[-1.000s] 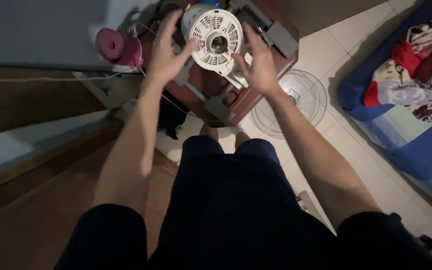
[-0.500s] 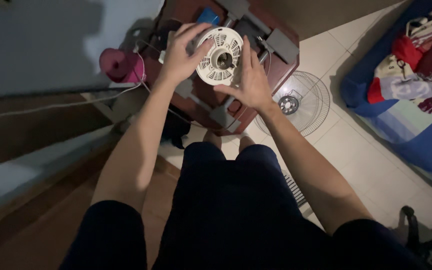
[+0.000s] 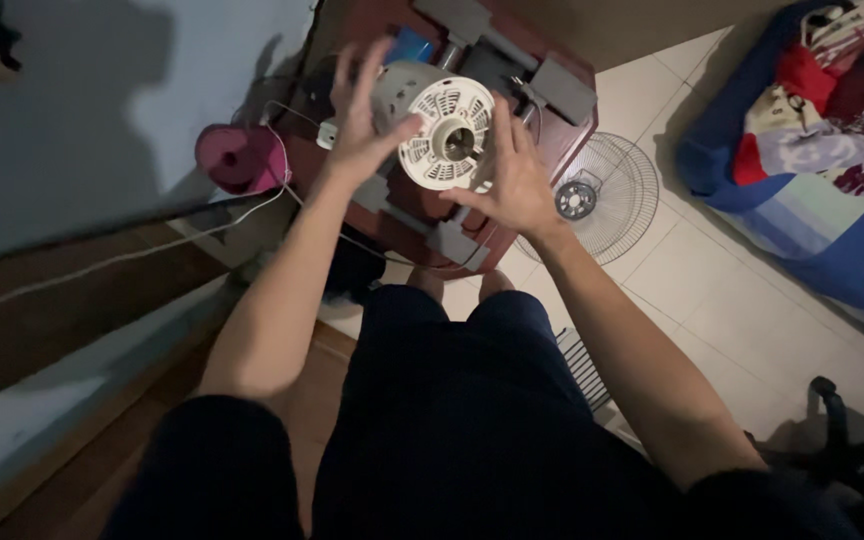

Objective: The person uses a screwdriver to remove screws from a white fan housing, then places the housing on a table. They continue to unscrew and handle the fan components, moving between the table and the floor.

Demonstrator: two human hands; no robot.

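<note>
I look down past my dark trousers at a white fan motor housing [image 3: 445, 135], a round vented casing with a hole in its middle. My left hand [image 3: 364, 120] cups its left side, fingers spread upward. My right hand [image 3: 514, 182] grips its lower right edge. The housing stands on a grey cross-shaped base [image 3: 550, 88] over a dark red-brown stool or small table [image 3: 392, 215].
A round wire fan grille [image 3: 592, 200] lies on the pale tiled floor to the right. A pink rolled object [image 3: 240, 158] and a white cable [image 3: 132, 255] are at the left by the wall. Colourful bedding [image 3: 812, 150] fills the right. A dark chair base [image 3: 852, 440] sits lower right.
The camera view has shifted slightly. My hands stayed on the motor housing, and my left hand's fingers have spread and lifted higher around its side.
</note>
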